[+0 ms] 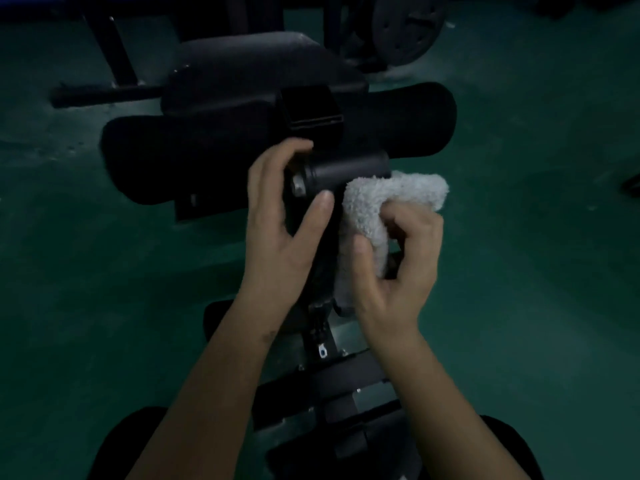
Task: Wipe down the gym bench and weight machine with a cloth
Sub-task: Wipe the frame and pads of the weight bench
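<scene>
In a dim room with a green floor [104,271], the person reaches forward over a weight machine [322,265] with both bare forearms in view. The left hand [280,223] grips the left end of a short black cylinder [346,171] that lies crosswise at the top of the machine's dark post. Its fingers curl over the far side and its thumb lies across the near side, just beside a pale bolt [298,188] in the cylinder's end. The right hand [398,268] holds a bunched white fluffy cloth [391,199]: the thumb presses into the cloth's near fold and the other fingers curl round it from the right. The cloth touches the right end of the cylinder and runs down the right side of the post. Behind the cylinder, a long black foam roller [173,161] stretches out to the left and another roller [415,116] to the right, with a square black tube end [311,109] between them. Farther off sits a dark padded seat [256,64], and to the far right of it a round weight plate [405,29] stands on edge. A black frame bar [104,95] lies on the floor at the far left. Near the person, below the hands, a small pale metal bracket [323,351] shows on the machine's frame; the parts nearer than that are too dark to make out.
</scene>
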`<state>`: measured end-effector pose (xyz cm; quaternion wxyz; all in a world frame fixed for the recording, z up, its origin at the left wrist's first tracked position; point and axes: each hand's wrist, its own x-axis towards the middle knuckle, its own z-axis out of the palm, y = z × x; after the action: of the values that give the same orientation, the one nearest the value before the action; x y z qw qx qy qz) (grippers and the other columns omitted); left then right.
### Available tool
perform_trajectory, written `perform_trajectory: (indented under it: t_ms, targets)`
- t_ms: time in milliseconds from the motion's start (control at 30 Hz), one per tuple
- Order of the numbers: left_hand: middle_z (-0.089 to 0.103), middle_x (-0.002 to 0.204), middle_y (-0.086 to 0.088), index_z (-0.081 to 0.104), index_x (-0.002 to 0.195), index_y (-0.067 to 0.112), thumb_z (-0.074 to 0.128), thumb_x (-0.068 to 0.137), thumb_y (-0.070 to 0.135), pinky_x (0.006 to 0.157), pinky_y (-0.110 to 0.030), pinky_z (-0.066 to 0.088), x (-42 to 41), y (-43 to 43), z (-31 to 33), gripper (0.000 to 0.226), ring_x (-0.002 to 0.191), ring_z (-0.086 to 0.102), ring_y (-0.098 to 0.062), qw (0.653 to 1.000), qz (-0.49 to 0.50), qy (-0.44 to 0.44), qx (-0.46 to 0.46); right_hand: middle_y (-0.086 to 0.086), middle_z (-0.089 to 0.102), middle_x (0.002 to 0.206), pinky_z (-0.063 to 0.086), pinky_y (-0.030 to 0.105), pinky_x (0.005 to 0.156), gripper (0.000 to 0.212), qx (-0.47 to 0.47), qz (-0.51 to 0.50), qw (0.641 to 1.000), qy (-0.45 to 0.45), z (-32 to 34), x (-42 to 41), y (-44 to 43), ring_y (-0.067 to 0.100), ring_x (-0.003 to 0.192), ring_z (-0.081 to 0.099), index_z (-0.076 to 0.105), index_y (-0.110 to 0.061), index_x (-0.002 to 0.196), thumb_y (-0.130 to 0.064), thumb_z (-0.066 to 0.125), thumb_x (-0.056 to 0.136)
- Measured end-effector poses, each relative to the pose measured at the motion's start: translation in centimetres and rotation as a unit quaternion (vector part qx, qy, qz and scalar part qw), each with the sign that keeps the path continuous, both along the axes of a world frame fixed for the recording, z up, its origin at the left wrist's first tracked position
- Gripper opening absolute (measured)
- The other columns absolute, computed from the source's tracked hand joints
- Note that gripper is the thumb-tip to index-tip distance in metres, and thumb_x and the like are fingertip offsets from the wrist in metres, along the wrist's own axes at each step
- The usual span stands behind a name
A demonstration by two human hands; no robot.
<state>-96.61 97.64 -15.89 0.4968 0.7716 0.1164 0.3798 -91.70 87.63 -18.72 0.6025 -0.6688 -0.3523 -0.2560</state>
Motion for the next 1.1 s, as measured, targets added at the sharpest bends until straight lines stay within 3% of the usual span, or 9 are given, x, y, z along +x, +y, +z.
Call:
perform_trajectory:
  t_ms: [200,300,400,567,700,833,933,1000,1100]
  targets:
    - [0.046,0.12,-0.011,0.042,0.12,0.023,0.048,0.085,0.037,0.097,-0.034,0.043,1.7,1.4,-2.7,0.038,0.11,0.049,-0.016,0.997,-0.026,-0.072,-0.008,0.003,0.05,0.083,0.034,0.006,0.079,0.012,-0.01,-0.012,1.0,0.005,-9.2,1.1,0.6,0.001,0.082,0.043,0.058,-0.002,0.086,0.001,0.059,0.074]
    - [0.048,0.123,-0.013,0.043,0.121,0.026,0.05,0.085,0.039,0.099,-0.039,0.043,1.4,1.8,-3.5,0.039,0.113,0.051,-0.018,0.997,-0.041,-0.065,-0.009,-0.001,0.048,0.085,0.033,0.003,0.077,0.024,-0.042,-0.018,0.998,0.048,-11.9,0.5,0.5,-0.01,0.083,0.041,0.053,-0.013,0.089,0.004,0.061,0.073]
    - [0.048,0.125,-0.013,0.044,0.12,0.029,0.052,0.084,0.041,0.101,-0.037,0.043,0.9,2.1,-3.2,0.039,0.114,0.05,-0.017,0.997,-0.057,-0.045,-0.015,0.001,0.049,0.084,0.033,0.002,0.076,0.027,-0.04,-0.028,0.998,0.035,-9.6,0.2,0.8,-0.011,0.082,0.04,0.05,-0.018,0.089,0.002,0.06,0.074]
    - [0.048,0.126,-0.015,0.046,0.119,0.03,0.054,0.082,0.039,0.103,-0.04,0.04,0.5,2.2,-2.8,0.039,0.117,0.05,-0.02,0.995,-0.087,-0.039,-0.021,0.018,0.057,0.086,0.04,0.012,0.079,0.016,0.06,-0.054,0.995,-0.057,-3.9,0.7,1.8,0.007,0.086,0.045,0.06,-0.004,0.095,-0.004,0.06,0.078]
    - [0.047,0.126,-0.013,0.046,0.117,0.033,0.054,0.079,0.042,0.1,-0.032,0.043,0.3,2.1,-2.5,0.04,0.115,0.051,-0.017,0.994,-0.098,-0.031,-0.037,0.018,0.058,0.085,0.041,0.016,0.072,0.02,-0.02,-0.062,0.997,-0.052,-9.4,-0.2,2.1,0.016,0.085,0.049,0.053,-0.016,0.097,-0.009,0.055,0.079]
    - [0.046,0.127,-0.012,0.046,0.114,0.039,0.054,0.078,0.044,0.096,-0.028,0.044,0.1,2.3,-2.6,0.038,0.114,0.05,-0.016,0.993,-0.103,-0.033,-0.045,0.009,0.057,0.084,0.045,0.024,0.065,0.021,-0.062,-0.041,0.997,0.003,-11.4,-1.2,1.5,0.012,0.08,0.05,0.054,-0.022,0.093,-0.009,0.055,0.076]
    - [0.045,0.129,-0.015,0.047,0.115,0.039,0.055,0.078,0.042,0.101,-0.034,0.042,0.2,2.2,-2.8,0.038,0.117,0.05,-0.018,0.992,-0.11,-0.035,-0.051,0.012,0.056,0.083,0.04,0.013,0.071,0.017,0.024,-0.047,0.998,-0.043,-6.6,-1.0,2.2,0.01,0.081,0.049,0.062,-0.016,0.09,-0.007,0.061,0.076]
    - [0.046,0.129,-0.015,0.049,0.114,0.04,0.055,0.079,0.042,0.104,-0.044,0.04,0.2,2.4,-2.6,0.035,0.119,0.049,-0.022,0.991,-0.113,-0.036,-0.062,0.007,0.052,0.085,0.043,0.018,0.072,0.013,0.08,-0.058,0.992,-0.083,-3.8,-0.6,3.1,0.011,0.081,0.047,0.066,-0.009,0.088,-0.005,0.063,0.076]
    - [0.045,0.129,-0.016,0.051,0.112,0.04,0.054,0.079,0.043,0.104,-0.049,0.039,0.2,2.6,-2.3,0.033,0.12,0.048,-0.025,0.99,-0.122,-0.028,-0.072,-0.001,0.045,0.092,0.044,0.024,0.074,0.02,0.071,-0.068,0.988,-0.117,-4.4,-0.6,3.6,0.015,0.083,0.048,0.06,-0.016,0.094,-0.004,0.062,0.078]
